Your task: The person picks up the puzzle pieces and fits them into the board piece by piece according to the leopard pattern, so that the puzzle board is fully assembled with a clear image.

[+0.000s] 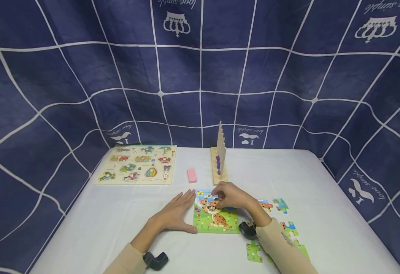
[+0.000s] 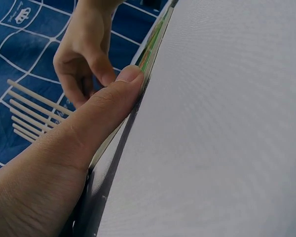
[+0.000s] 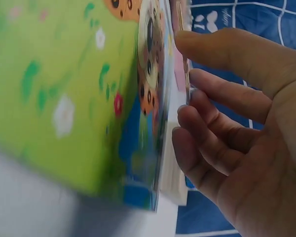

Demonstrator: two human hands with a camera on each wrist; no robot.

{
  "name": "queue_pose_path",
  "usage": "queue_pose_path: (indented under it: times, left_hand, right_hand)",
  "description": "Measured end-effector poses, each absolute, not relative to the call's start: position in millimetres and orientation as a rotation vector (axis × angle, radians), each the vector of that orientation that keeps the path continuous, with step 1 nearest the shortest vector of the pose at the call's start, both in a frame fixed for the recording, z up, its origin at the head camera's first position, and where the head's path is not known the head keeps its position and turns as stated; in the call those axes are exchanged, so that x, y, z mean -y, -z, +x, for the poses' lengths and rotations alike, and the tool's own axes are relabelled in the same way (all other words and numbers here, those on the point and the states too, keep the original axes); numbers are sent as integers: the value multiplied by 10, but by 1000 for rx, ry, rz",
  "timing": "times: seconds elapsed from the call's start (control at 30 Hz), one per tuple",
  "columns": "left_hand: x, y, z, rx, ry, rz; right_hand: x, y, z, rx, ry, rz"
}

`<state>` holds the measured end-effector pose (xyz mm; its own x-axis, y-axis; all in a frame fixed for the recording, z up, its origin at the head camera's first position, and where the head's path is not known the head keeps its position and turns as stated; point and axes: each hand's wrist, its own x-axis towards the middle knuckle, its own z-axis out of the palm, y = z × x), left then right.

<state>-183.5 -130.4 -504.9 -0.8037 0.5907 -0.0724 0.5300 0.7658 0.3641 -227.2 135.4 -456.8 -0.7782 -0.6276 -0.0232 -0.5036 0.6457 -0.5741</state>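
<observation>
A square puzzle board (image 1: 204,225) with a spotted leopard on green grass lies in front of the person. The right hand (image 1: 235,196) pinches a jigsaw piece (image 1: 212,200) over the upper part of the board. In the right wrist view that piece (image 3: 186,74) appears edge-on between thumb and fingertips, tilted up from the picture. The left hand (image 1: 176,214) rests at the board's left side, fingers extended, with the thumb (image 2: 130,74) against the near left corner. Part of the board's upper right is hidden by the right hand.
Loose jigsaw pieces (image 1: 254,252) lie to the right, some under the right forearm. Behind the board stand a pink block (image 1: 192,175) and a wooden peg stand (image 1: 215,176) with upright rods and purple and blue beads. A wooden vehicle puzzle (image 1: 118,174) lies at the back left.
</observation>
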Motion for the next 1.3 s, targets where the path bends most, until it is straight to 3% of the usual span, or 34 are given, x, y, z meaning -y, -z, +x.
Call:
queue_pose_path:
  times: [0.47,1.3]
  left_hand:
    - [1307,5050,-1842,-2780,-481,887]
    - [1306,5026,-1826,-2777,-488,894]
  right_hand:
    - [-1061,4586,-2375,-2668,742,-936]
    - [-982,4645,-2388,-2732,746,-941]
